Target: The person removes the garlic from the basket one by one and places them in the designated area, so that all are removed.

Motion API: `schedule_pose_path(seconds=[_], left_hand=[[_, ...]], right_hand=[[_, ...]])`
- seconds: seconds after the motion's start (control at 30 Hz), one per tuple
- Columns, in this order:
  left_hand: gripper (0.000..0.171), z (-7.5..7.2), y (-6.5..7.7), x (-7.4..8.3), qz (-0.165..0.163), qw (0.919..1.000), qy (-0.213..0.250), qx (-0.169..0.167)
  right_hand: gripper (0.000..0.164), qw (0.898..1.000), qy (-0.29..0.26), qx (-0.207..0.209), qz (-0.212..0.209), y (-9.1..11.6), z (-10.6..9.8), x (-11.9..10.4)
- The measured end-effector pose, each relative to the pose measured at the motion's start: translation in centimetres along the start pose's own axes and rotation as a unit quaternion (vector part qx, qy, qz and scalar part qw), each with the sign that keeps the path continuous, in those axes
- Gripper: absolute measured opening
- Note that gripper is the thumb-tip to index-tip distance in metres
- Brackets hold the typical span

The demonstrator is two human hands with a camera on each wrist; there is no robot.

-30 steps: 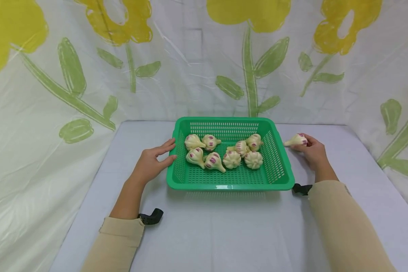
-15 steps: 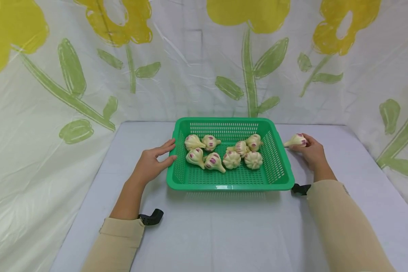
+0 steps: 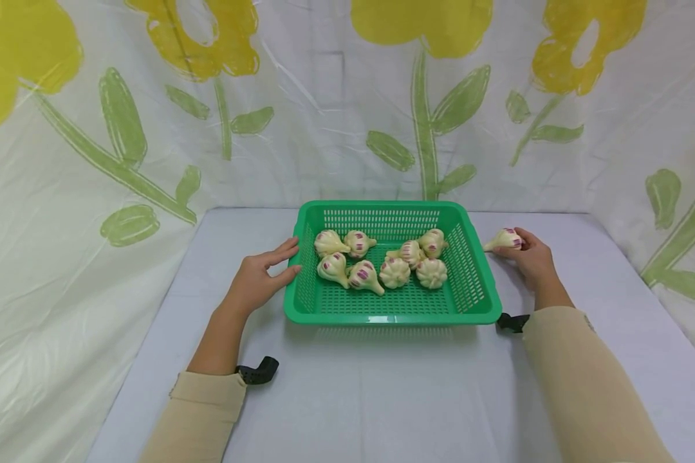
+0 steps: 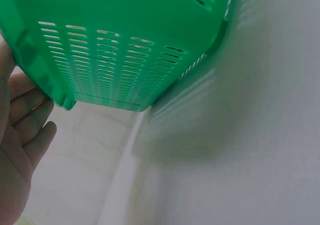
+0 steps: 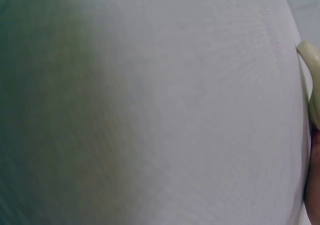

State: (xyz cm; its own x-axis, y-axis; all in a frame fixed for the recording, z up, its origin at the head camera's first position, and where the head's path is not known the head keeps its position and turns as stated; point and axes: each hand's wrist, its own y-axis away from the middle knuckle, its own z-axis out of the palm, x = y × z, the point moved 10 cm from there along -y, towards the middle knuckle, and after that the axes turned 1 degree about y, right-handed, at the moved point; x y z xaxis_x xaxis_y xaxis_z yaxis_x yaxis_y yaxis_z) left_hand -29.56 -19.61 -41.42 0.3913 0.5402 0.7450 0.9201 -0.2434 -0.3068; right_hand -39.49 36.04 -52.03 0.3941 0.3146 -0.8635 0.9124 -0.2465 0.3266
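A green plastic basket [image 3: 394, 319] with slotted walls stands on the table, several garlic bulbs [image 3: 395, 272] with purple marks lying inside it. At its left rim my left hand [image 3: 255, 281] rests with fingers extended; the left wrist view shows those fingers [image 4: 31, 119] against the outside of the rim. To the right of the basket, my right hand [image 3: 535, 260] holds one garlic bulb [image 3: 506, 239] by its rounded end, stem pointing left toward the basket. Only the stem [image 5: 310, 60] and a bit of that hand show at the right wrist view's edge.
The table [image 3: 359, 392] has a pale cloth cover. Behind it hangs a white curtain [image 3: 324, 128] printed with yellow flowers and green leaves. Black wrist mounts [image 3: 259, 371] sit below both hands.
My right hand has shifted very slightly, with the garlic bulb still in its grip. The left hand and the basket stay in place.
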Motion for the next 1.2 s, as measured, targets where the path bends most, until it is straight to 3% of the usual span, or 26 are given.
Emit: schedule_pose_path(seconds=[0.77, 1.2], left_hand=[[0.048, 0.0, 0.1, -0.1, -0.003, 1.0000, -0.006, -0.003], [0.047, -0.1, 0.0, 0.0, 0.006, 1.0000, -0.003, -0.004]], right_hand=[[0.105, 1.000, 0.002, -0.006, 0.004, 0.3, 0.2, -0.2], [0.104, 0.998, 0.020, -0.066, -0.006, 0.7, -0.3, -2.0]])
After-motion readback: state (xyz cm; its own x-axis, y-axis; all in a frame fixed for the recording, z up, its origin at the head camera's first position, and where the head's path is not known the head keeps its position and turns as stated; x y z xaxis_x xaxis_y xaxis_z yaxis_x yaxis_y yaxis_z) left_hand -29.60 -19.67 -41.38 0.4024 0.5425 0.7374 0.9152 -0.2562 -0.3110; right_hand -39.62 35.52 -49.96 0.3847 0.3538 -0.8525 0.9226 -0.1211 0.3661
